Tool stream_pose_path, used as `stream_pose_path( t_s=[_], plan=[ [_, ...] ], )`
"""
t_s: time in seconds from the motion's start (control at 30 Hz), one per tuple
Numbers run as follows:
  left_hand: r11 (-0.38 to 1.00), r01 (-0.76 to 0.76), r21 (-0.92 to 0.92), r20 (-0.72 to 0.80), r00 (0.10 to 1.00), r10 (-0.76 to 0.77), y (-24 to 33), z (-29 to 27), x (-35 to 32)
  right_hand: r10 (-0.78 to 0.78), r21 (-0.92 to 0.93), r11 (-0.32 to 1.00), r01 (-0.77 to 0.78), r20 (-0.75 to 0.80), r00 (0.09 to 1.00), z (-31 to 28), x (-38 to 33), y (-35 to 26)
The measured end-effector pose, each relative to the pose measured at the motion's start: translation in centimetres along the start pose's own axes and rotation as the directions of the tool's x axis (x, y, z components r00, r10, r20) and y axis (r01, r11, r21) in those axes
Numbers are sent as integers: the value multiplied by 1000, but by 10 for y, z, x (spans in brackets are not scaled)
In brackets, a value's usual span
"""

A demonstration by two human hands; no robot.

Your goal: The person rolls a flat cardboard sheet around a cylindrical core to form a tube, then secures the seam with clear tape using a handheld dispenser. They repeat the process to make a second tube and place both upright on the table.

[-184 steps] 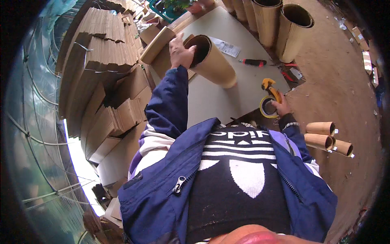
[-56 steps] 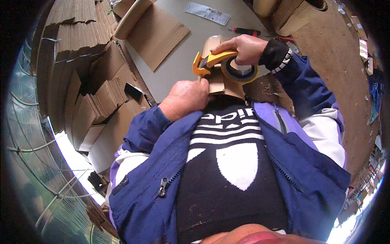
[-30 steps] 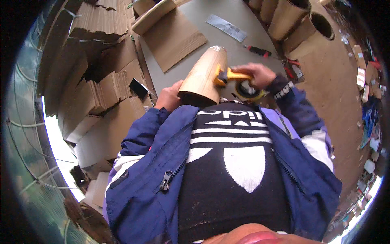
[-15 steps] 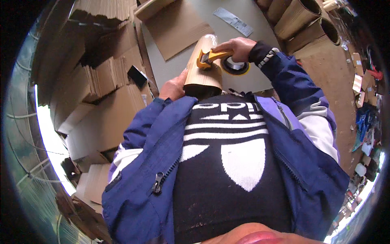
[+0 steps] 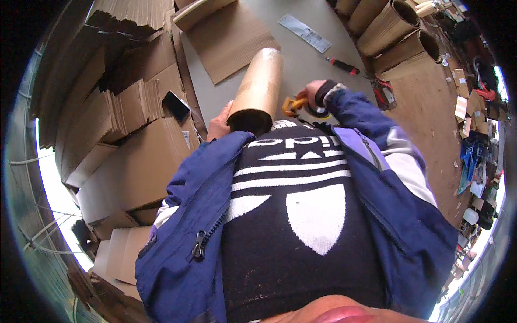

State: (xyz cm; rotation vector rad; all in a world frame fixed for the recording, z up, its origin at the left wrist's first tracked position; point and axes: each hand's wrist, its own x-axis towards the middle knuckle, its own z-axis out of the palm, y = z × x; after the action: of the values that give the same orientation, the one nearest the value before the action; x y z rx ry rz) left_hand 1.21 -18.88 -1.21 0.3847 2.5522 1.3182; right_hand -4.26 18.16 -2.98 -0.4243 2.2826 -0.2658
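A tan cardboard tube lies on the pale tabletop, its dark open end toward me and clear tape shining on its far end. Against the tube's left side is my left hand, gripping it, with some fingers hidden. To the right of the tube, close to my chest, my right hand is closed on a yellow tape dispenser with a roll of tape. The dispenser is apart from the tube, and my sleeve and hand partly cover it.
Beyond the tube lies a flat cardboard sheet. A printed plastic strip and a red-and-black knife are on the tabletop. Larger cardboard tubes stand at the far right. Stacked cardboard and a dark phone-like slab are at left.
My right hand has drawn the tape dispenser off the tube, down toward my chest. The tube's near end has shifted left with my left hand. The knife now shows on the table.
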Motion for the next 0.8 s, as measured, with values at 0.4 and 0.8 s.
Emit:
stream_pose_path(
  t_s=[0.4, 0.8],
  plan=[
    [948, 200, -248, -41, 975, -217, -24, -33, 34, 341, 715, 135, 686, -684, 646, 4, 39, -56],
    [976, 66, 209, -15, 998, -64, 29, -41, 90, 902, 1000, -30, 0, 27, 431, 217, 91, 73]
  ],
)
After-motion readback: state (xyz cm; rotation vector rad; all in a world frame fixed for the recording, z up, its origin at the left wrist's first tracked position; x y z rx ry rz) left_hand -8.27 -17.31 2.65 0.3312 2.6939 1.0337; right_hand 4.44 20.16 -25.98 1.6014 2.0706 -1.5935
